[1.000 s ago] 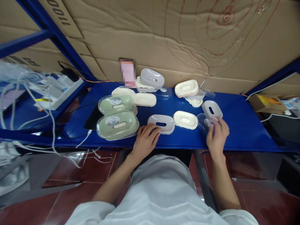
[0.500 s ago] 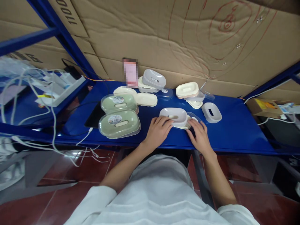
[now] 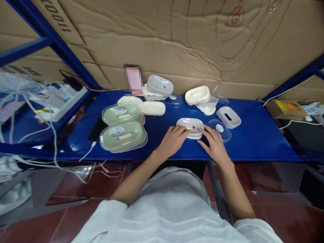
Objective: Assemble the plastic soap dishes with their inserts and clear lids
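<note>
A pale grey soap dish with a slot in its floor sits over a cream piece near the table's front. My left hand grips its left front side, fingertips over the rim. At the right end, my right hand holds it between a fingertip on the rim and the thumb below. Just right of this lies a clear lid with a round label, partly behind my right fingers. Another grey slotted dish stands beyond the lid.
Two green soap boxes with clear lids stand at the left. Behind are cream trays, a stacked grey dish and a cream-topped stack. A phone leans on the cardboard wall. White cables hang left.
The grey dish now sits squarely over the cream piece, shifted slightly right. My right hand has moved from the clear lid's side onto the dish's right end, and the lid lies farther right.
</note>
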`<state>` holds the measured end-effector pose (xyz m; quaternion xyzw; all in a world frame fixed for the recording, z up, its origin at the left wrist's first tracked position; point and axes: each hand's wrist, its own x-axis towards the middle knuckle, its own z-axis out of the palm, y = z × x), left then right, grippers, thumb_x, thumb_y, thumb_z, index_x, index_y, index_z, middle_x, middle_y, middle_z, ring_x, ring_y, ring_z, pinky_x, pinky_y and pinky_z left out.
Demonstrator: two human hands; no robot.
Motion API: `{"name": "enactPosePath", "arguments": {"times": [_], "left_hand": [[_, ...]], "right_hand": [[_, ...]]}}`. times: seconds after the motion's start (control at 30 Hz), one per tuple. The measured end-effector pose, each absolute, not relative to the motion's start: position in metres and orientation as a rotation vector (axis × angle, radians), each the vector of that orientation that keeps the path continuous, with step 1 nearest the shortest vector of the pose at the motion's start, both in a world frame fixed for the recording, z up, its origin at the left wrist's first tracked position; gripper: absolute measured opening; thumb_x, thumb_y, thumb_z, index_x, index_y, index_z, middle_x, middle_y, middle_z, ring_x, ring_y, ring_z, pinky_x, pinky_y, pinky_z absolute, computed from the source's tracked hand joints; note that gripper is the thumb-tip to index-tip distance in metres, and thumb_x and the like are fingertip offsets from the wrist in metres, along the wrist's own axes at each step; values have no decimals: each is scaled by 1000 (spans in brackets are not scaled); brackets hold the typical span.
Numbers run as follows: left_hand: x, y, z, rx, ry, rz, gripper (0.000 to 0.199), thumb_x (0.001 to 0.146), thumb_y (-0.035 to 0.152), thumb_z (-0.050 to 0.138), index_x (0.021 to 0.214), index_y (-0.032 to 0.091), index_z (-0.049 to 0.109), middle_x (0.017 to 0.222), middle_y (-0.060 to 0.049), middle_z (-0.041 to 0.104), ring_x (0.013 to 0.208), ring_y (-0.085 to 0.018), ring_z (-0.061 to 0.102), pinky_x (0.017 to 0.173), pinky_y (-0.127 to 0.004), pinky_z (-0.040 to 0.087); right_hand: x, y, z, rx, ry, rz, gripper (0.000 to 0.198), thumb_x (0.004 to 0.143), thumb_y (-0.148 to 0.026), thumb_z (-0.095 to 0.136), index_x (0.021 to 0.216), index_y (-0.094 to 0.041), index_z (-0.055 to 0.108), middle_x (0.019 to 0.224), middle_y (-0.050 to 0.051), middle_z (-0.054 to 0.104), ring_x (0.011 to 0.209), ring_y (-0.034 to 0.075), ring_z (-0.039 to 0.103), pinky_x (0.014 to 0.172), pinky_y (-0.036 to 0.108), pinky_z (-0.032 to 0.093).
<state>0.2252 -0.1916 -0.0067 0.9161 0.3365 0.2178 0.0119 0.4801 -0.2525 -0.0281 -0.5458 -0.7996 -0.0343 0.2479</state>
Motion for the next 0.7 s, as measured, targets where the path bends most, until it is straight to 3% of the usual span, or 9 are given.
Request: {"name": "enactPosePath", "arguments": {"times": [0.13, 0.27, 0.4, 0.5, 0.6, 0.7], "left_hand": [[214, -197, -10, 2852, 1008, 653, 31, 107, 16, 51, 134, 23, 65, 131, -10, 70, 124, -26, 63, 100, -44, 47], [205, -201, -12, 2828, 1029, 687, 34, 107, 15, 49, 135, 23, 66, 134, -12, 68, 126, -27, 63, 104, -45, 49], [200, -199, -13, 2800, 1025, 806, 37, 106, 14, 50, 139, 22, 66, 148, -16, 61, 143, -30, 54, 114, -49, 48], [199, -195, -16, 2782, 993, 814, 37, 106, 14, 51, 139, 21, 65, 144, -13, 65, 144, -29, 55, 116, -48, 49], [195, -194, -21, 2769, 987, 799, 34, 106, 14, 52, 135, 21, 68, 137, -11, 70, 143, -30, 57, 116, -49, 51], [186, -203, -26, 2701, 999, 822, 34, 105, 15, 56, 136, 22, 68, 144, -13, 65, 145, -30, 56, 118, -52, 51]], "right_hand": [[471, -252, -27, -1420, -2144, -106, 44, 106, -39, 61, 148, -26, 60, 159, 16, 56, 153, 35, 48, 123, 57, 45], [463, -249, -23, -1395, -2132, -9, 40, 108, -38, 56, 147, -27, 59, 159, 15, 56, 147, 32, 56, 120, 55, 50], [461, -246, -23, -1430, -2085, 66, 40, 110, -40, 53, 147, -26, 59, 158, 14, 57, 144, 30, 59, 119, 51, 53], [461, -245, -23, -1471, -2137, 20, 39, 110, -41, 53, 144, -26, 62, 156, 14, 58, 141, 32, 61, 115, 51, 55], [458, -245, -17, -1456, -2231, -67, 36, 109, -40, 53, 140, -27, 67, 154, 14, 60, 139, 33, 61, 117, 53, 52], [460, -248, -9, -1472, -2196, -188, 37, 108, -43, 54, 140, -30, 68, 153, 12, 62, 142, 34, 59, 122, 58, 44]]}}
